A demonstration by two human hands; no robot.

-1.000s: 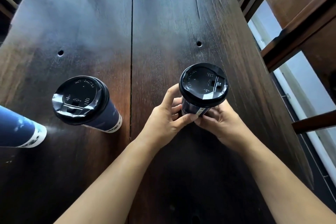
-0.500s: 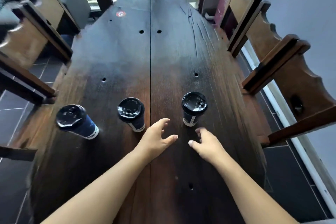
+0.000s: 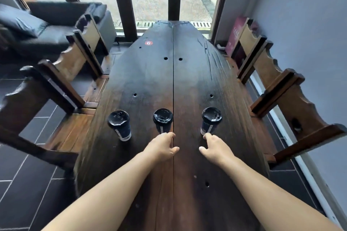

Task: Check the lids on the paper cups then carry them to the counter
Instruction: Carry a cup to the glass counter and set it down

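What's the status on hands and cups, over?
Left hand open, fingertips by middle cup base. Right hand open, fingertips by right cup base. Left cup untouched; all three lidded, standing on table. Nothing in the way.

Dark wood, paper and shiny plastic.
Under the left hand (image 3: 161, 147) and right hand (image 3: 216, 147), the table (image 3: 191, 84) is dark stained wood, grained and cracked, with a soft sheen. Just beyond them, the matt paper cups (image 3: 123, 131) carry glossy black plastic lids (image 3: 211, 115). Far left, the sofa (image 3: 47, 30) looks like smooth black leather.
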